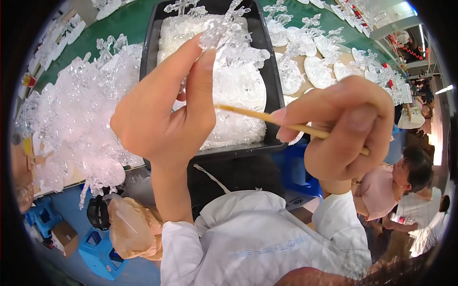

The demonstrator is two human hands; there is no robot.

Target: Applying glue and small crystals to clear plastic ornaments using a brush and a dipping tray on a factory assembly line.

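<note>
My left hand (167,102) is raised over a black tray, pinching a clear, glittery cross-shaped ornament (220,32) between thumb and fingertips. In my right hand (350,126), curled fingers grip a thin wooden stick (257,115), which slants left and slightly up. Its far end reaches the edge of my left hand, and whether a brush tip sits there is hidden. Below my hands, the black tray (273,71) holds white, sparkling grains (179,33). A white round piece (248,90) with clear decoration lies on the grains.
A large heap of clear ornaments (81,109) covers the table on the left. White round bases with clear crosses (318,71) stand in rows at the right. Blue stools (100,252) and a plastic bag (133,229) are at lower left. A person (389,186) sits close by on the right.
</note>
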